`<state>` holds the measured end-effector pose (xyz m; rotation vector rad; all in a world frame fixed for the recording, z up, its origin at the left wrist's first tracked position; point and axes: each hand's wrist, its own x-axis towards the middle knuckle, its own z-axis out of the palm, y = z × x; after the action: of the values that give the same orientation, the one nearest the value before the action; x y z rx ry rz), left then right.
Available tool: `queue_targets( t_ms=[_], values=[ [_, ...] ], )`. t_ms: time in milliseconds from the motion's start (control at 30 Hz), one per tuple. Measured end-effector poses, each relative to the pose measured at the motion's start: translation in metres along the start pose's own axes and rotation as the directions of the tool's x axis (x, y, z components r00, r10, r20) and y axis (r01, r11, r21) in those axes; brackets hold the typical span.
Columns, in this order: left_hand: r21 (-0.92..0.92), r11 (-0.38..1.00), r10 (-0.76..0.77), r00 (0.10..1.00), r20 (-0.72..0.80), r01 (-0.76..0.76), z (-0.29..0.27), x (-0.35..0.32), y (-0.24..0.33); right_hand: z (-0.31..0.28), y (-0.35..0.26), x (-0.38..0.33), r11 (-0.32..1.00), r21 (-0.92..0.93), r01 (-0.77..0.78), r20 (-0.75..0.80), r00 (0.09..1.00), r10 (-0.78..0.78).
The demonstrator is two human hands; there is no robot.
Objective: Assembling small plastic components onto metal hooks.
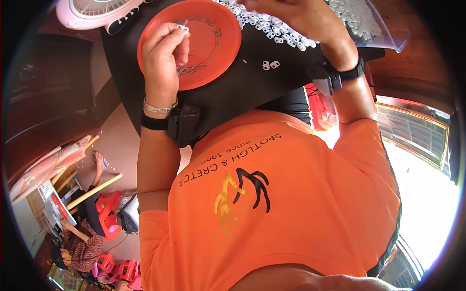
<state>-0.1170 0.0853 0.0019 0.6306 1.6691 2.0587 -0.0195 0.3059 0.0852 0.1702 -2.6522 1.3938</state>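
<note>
My left hand (165,53) is above a round orange-red plate (225,63), closed in a pinch. Its fingertips hold a small white plastic piece (182,28), with a thin metal pin showing beside it. Many thin metal pins (191,68) lie scattered in a ring on the plate. Over the far side of the table, my right hand (306,19) is beside a heap of small white plastic pieces with holes (262,24). The top edge cuts off part of its fingers, which are smeared by motion; whether they hold anything cannot be made out.
Two white pieces (271,65) lie apart on the black tabletop (233,92). A clear plastic bin (359,24) of such pieces stands at far right. A pink fan (97,14) is at far left. Another person (82,242) sits at lower left, near red stools (109,213).
</note>
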Motion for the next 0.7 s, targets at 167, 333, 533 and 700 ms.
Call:
queue_targets(
  t_ms=[167,333,533,700],
  values=[
    [-0.02,1.0,0.006,0.998,-0.056,-0.007,-0.003,-0.006,0.006,0.007,0.029,-0.045,0.989,-0.118,-0.093,0.14,0.984,0.109],
    [-0.062,0.998,-0.018,1.0,-0.016,0.017,0.001,-0.007,0.006,0.031,0.028,-0.072,0.979,-0.051,-0.199,0.439,0.876,0.201],
    [-0.089,0.996,-0.014,0.999,-0.05,0.01,0.006,-0.008,0.01,0.039,0.057,-0.049,0.974,-0.201,-0.108,0.098,0.987,0.13],
    [-0.024,1.0,-0.007,0.999,-0.051,0.006,0.001,-0.009,0.01,0.009,0.054,-0.025,0.898,-0.438,-0.048,-0.076,0.997,0.016]
  ],
)
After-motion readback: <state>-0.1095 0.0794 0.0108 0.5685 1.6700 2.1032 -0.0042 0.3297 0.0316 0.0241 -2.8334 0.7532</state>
